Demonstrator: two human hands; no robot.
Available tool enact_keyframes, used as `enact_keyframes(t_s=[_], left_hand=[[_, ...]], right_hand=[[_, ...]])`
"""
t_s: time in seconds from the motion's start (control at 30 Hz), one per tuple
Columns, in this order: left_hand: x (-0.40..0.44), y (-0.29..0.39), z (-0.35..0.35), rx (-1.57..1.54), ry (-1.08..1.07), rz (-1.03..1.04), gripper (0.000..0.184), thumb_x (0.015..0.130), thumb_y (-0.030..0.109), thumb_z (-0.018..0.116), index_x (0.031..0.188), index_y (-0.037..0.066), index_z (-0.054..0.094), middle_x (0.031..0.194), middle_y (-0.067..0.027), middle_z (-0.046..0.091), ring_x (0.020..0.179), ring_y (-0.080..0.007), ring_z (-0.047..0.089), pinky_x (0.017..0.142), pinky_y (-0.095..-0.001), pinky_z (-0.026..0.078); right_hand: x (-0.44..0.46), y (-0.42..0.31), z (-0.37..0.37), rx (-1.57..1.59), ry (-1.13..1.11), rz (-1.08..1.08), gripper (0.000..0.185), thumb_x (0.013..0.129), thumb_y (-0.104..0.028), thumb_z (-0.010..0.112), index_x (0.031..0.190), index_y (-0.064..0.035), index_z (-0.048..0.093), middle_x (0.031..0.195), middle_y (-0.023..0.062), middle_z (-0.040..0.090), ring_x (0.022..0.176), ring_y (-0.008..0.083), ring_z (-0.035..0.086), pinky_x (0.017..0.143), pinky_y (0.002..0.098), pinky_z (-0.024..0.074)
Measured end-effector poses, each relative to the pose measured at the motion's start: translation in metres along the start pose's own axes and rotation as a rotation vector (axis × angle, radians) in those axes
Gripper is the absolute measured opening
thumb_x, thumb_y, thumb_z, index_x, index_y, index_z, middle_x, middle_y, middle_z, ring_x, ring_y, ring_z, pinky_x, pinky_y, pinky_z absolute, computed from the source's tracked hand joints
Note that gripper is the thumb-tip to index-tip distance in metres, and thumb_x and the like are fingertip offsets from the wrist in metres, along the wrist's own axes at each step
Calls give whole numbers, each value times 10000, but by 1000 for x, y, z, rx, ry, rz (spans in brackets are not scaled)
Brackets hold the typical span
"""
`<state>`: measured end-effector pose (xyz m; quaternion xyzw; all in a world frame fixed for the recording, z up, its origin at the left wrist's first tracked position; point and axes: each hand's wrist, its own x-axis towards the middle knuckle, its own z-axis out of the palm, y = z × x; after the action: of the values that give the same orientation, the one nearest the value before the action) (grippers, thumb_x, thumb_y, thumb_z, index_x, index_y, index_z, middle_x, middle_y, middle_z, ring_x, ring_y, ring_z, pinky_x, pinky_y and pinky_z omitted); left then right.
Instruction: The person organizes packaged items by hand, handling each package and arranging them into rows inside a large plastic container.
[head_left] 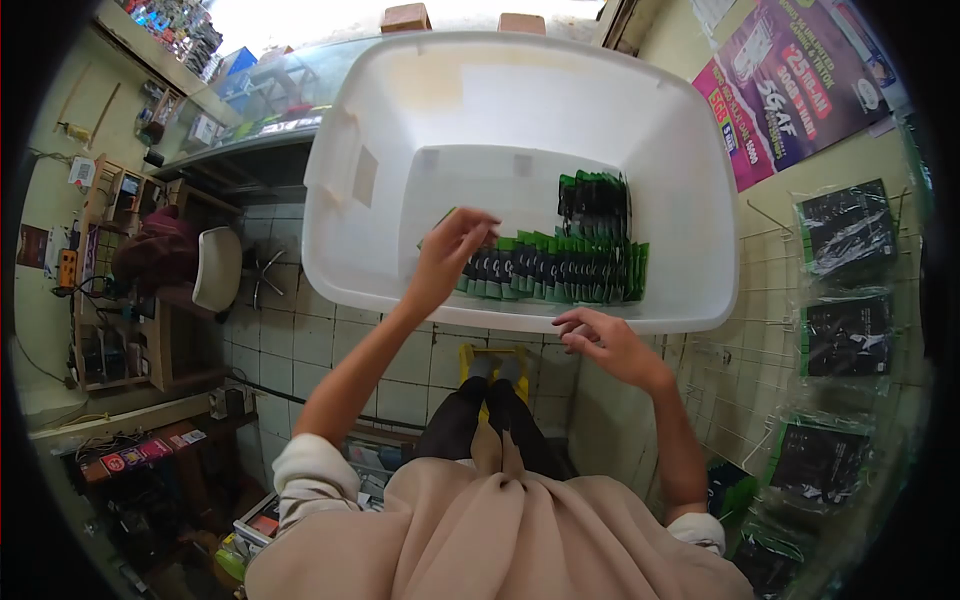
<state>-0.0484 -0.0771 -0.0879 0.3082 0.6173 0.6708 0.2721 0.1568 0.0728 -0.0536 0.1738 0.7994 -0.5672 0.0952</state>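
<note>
A large white plastic tub (420, 75) stands in front of me. Inside it, a long row of black and green packets (550, 267) lies along the near side, and a shorter stack of them (592, 205) sits behind its right part. My left hand (455, 247) is over the left end of the row, fingers bent; a sliver of green shows beside it, and whether it grips a packet is hidden. At the tub's near rim, right of centre, is my right hand (607, 345), fingers apart and slightly curled, with nothing in it.
Wrapped dark packages (847, 335) hang on a wire rack at the right, below a purple poster (790, 85). A white chair (217, 268) and a glass counter (290, 85) are at the left. A yellow stool (466, 362) is under my feet.
</note>
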Motion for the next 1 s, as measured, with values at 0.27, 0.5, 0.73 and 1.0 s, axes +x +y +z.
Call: enact_keyframes(t_s=[0.27,0.5,0.73,1.0], left_hand=[[101,-133,11,133,-51,-328,230,887,201,466,989,15,557,866,-61,594,809,-129,577,725,-261,459],[114,-280,8,727,-209,-369,185,767,151,538,888,20,588,871,-154,616,824,-281,588,736,-369,456],[90,-329,13,1131,-481,-278,246,727,88,524,943,-31,528,949,-196,544,935,-349,497,799,-414,426],[90,-305,17,1153,-323,-101,236,691,138,654,868,35,535,866,-154,555,865,-328,517,752,-420,422]], right_hand=[[156,40,-41,-185,-66,-59,259,859,-205,480,1048,-31,515,828,103,611,740,163,588,693,298,463],[281,205,22,-606,-23,-186,228,783,-167,534,971,-39,551,925,119,576,909,283,532,781,400,431],[298,257,52,-942,-116,-117,323,740,-174,591,1042,-93,508,1058,67,510,1056,279,415,831,488,365],[296,247,42,-997,36,-354,216,686,-126,625,881,-71,547,916,36,560,978,228,452,831,457,343]])
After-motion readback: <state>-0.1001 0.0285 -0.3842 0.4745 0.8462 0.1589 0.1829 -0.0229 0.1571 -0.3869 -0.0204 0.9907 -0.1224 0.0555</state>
